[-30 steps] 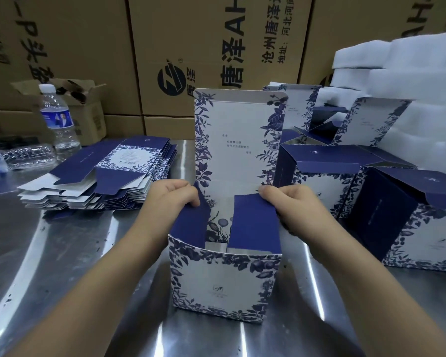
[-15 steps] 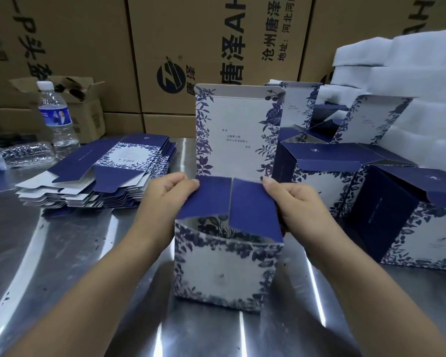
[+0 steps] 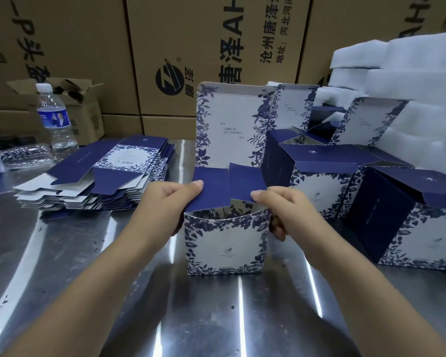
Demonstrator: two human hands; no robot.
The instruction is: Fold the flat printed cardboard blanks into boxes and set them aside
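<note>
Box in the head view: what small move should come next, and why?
Probably swing the tall lid panel down over the opening and tuck it. The left hand and right hand hold both navy flaps folded in over the box, while the lid panel stands upright behind them.

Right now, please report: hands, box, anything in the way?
Left hand pinches left flap, right hand pinches right flap. Box upright, lid standing open. Finished boxes close on right.
</note>
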